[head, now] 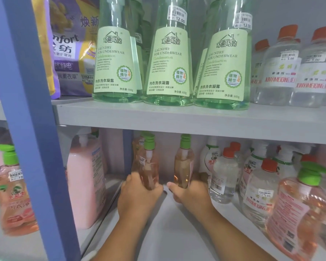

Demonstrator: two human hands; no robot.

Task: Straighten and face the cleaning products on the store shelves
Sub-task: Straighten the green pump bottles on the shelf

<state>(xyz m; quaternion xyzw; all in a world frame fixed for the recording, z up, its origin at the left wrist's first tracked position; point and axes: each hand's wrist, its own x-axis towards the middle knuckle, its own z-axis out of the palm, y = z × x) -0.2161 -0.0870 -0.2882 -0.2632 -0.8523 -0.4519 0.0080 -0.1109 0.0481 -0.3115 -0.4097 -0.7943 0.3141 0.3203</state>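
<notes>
Hands (139,193) (188,194) grip two pink bottles (149,166) (183,164).

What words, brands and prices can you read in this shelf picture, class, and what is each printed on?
"LAUNDRY FOR UNDERWEAR", "600g": label of each green bottle.
"12.00": sticker on a green bottle's neck.
"5.00": sticker on the clear bottle with the orange cap.
"JUNYIMEIQING": red print on that clear bottle.
"...nfort": purple bag, brand partly hidden.
Small print on the green labels and the pink bottles' stickers: too blurred.
</notes>
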